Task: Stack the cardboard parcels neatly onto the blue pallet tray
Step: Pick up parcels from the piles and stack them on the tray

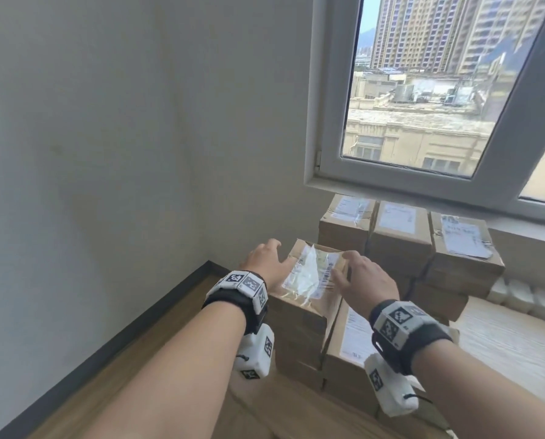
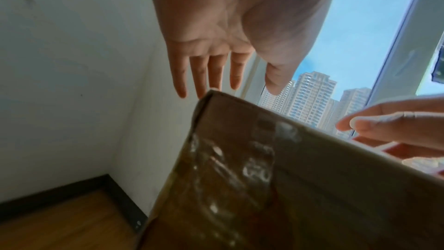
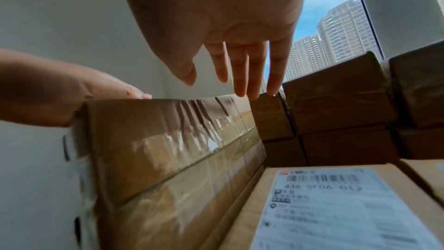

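A cardboard parcel (image 1: 309, 280) with a torn, crumpled label tops the front-left stack. My left hand (image 1: 264, 259) is over its far left corner, fingers straight and spread, thumb lying on the top face. My right hand (image 1: 356, 270) is spread over the right side, thumb on the label. In the left wrist view the left hand (image 2: 236, 75) hovers open above the parcel (image 2: 264, 178) corner, with the right hand (image 2: 384, 124) beside it. The right wrist view shows the right hand (image 3: 223, 67) open above the taped parcel (image 3: 168, 149). No blue pallet tray is in view.
More parcels (image 1: 401, 236) are stacked under the window sill, close behind. A lower labelled parcel (image 1: 350, 340) lies to the right of the top one. A white wall (image 1: 106, 153) and dark skirting close the left side above a wooden floor (image 1: 138, 359). A pale surface (image 1: 512, 343) lies right.
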